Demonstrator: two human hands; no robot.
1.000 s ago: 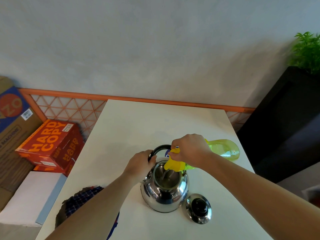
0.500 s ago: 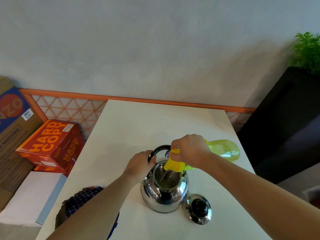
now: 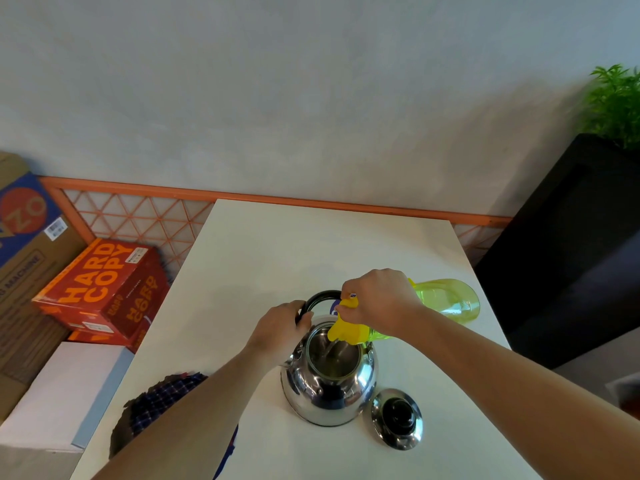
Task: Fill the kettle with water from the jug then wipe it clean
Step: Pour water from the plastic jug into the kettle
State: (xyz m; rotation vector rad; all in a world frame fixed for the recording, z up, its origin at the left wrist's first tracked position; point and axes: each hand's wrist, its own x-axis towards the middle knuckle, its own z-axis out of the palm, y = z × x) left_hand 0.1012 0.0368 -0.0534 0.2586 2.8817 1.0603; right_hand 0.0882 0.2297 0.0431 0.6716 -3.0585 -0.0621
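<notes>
At the far left, off the table [image 3: 263,258], cardboard boxes [image 3: 100,289] sit stacked on the floor, and a dark checked cloth [image 3: 162,400] lies at the table's near-left edge, partly hidden under the left forearm. It looks like the wiping cloth, though that is a guess.

The left hand [image 3: 280,332] has its grip curled closed around the black handle [image 3: 320,299] of the kettle [image 3: 329,386], which is folded back away from the mouth. The steel kettle stands upright near the front middle of the table with its opening bare.

Above that opening, the right hand [image 3: 377,299] has its grip wrapped closed around the neck of the jug [image 3: 446,299], a clear green vessel with a yellow spout [image 3: 343,329]. The jug is tipped almost flat, its base pointing right and away, and the spout sits just over the far rim of the kettle. A thin stream appears to fall into the kettle. How much water is inside cannot be told.

Just right of the kettle, its lid [image 3: 396,419] rests on the table, knob up, apart from the body.

The filling step is in hand. Next, judging from this, the jug needs righting once the kettle has enough, then setting down clear of the kettle. After that the lid can go back on and the cloth picked up for wiping.
</notes>
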